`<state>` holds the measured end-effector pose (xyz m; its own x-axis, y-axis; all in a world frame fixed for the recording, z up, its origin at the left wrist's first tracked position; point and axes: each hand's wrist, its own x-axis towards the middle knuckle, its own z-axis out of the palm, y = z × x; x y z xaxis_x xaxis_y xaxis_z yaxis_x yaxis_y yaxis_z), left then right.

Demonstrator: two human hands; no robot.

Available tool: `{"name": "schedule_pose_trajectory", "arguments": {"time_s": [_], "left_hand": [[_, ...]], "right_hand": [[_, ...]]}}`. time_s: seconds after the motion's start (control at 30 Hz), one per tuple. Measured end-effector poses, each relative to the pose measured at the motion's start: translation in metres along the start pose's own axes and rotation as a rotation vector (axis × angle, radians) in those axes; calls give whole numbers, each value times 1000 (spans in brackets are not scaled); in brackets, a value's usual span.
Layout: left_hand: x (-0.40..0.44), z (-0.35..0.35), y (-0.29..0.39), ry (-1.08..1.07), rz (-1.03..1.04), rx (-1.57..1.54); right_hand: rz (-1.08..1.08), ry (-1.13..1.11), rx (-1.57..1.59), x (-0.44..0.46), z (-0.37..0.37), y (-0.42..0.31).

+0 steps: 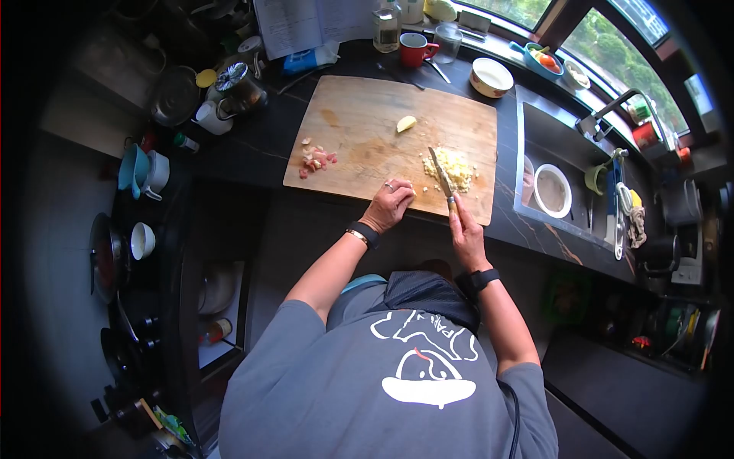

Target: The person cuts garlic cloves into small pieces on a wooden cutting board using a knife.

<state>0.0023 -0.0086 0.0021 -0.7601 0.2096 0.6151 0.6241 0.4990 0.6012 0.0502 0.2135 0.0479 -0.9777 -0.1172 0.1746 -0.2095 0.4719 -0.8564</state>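
A wooden cutting board [367, 115] lies on the dark counter. My right hand [466, 233] is wrapped round the handle of a knife [441, 172], whose blade rests over a pile of finely chopped pale yellow pieces [456, 168] on the board's right side. At the board's front edge my left hand [388, 205] is closed, fingertips together near a small pale piece; what it holds, if anything, is too small to name. A pale yellow wedge [406, 123] lies near the middle of the board. Small pink and reddish pieces [315, 159] are scattered at its left.
Behind the board stand a red mug [414, 50], a glass jar [447, 42] and a white bowl [491, 77]. The sink [562, 164] with a round white container [552, 191] is at the right. A metal-topped jar [241, 86] and cups stand at the left.
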Motion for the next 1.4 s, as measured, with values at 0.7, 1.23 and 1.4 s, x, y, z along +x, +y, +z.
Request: {"name": "schedule_pose_trajectory", "arguments": {"time_s": [0.7, 1.23, 1.4], "left_hand": [[16, 33, 54, -251, -26, 607], [37, 45, 21, -277, -297, 466], [35, 35, 54, -287, -88, 450]], "right_hand": [[649, -226, 698, 19, -24, -21], [522, -250, 581, 3, -73, -5], [21, -25, -186, 1, -56, 5]]}}
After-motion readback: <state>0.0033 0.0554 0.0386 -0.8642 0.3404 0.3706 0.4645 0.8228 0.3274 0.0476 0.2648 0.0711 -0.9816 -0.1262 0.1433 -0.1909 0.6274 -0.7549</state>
